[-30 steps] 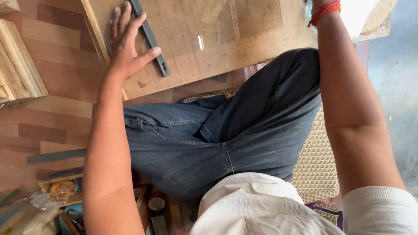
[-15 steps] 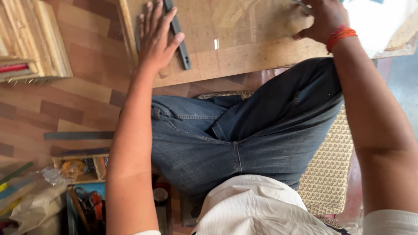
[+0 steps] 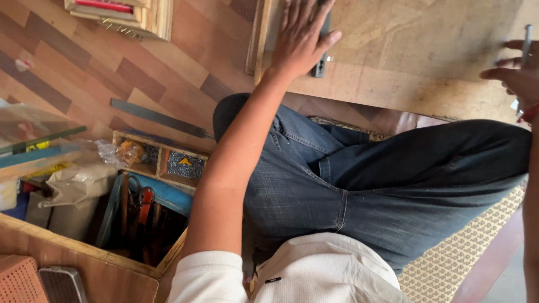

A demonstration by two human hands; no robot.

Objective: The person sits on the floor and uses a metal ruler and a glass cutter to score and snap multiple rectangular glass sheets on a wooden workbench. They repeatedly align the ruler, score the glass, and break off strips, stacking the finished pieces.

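Evidently a straightedge is being pinned for a marked or scored line. The left hand point(image 3: 300, 39) lies flat, fingers spread wide, on a dark metal ruler point(image 3: 321, 53) that rests on the plywood board point(image 3: 426, 62), which sits on the floor just beyond the crossed legs in blue jeans point(image 3: 359, 185). The right hand point(image 3: 519, 76) is at the board's right edge, its fingers pinched narrowly round a thin grey pen-like tool point(image 3: 526, 44); the tool's tip cannot be made out.

For the step to be done well, pressure is best kept straight down through the palm and fingertips so that the ruler is not slid sideways, and the fingers are best held back from the ruler's working edge. The tool should be drawn against that edge in one even pass, judged from how both hands are placed.

Compared with half a second ago, the view is shifted rightwards and down: the left hand and ruler now appear nearer the top middle, the right hand is carried out to the far right edge, and the orange wrist band is barely seen. A wooden toolbox point(image 3: 140, 224) of tools and a long flat metal blade point(image 3: 157, 118) on the wooden floor point(image 3: 112, 73) are now shown more fully at the left.
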